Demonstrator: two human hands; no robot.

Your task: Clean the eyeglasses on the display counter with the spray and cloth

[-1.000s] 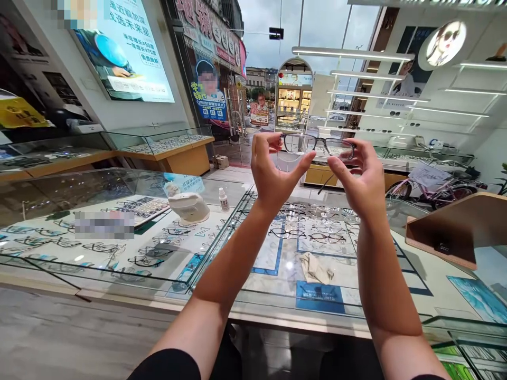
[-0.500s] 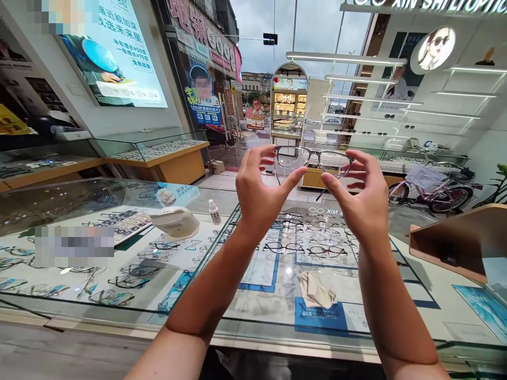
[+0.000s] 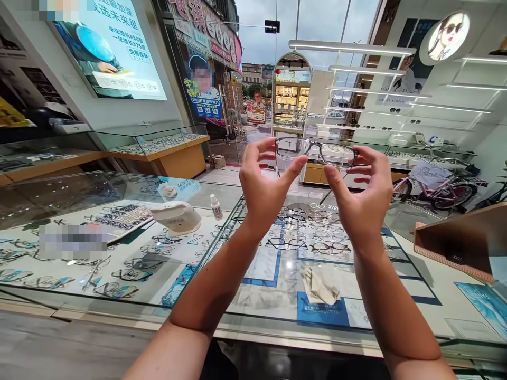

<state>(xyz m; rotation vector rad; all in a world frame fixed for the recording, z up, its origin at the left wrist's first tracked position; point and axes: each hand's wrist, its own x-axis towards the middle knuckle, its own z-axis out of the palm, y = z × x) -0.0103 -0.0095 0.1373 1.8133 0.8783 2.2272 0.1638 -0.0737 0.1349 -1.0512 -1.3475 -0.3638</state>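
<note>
Both hands are raised in front of the person, above the tabletop (image 3: 412, 287). The left hand (image 3: 263, 184) pinches the left lens rim of the glasses (image 3: 313, 144) between thumb below and fingers above. The right hand (image 3: 364, 196) pinches the right lens rim in the same manner, thumb below and fingers curled over the outer end. The glasses are held level in the air between the two hands, lenses facing away, clear of the tabletop. One temple arm hangs down behind the right thumb.

The tabletop is a glass display case. Rows of display frames (image 3: 287, 244) lie under the glass directly below the hands. A crumpled cloth (image 3: 322, 286) lies nearer the person, below the right forearm. To the left stand a small bottle (image 3: 216, 207), a white device (image 3: 177, 216) and a calculator (image 3: 121, 215). A wooden stand (image 3: 459, 243) sits at the right edge.
</note>
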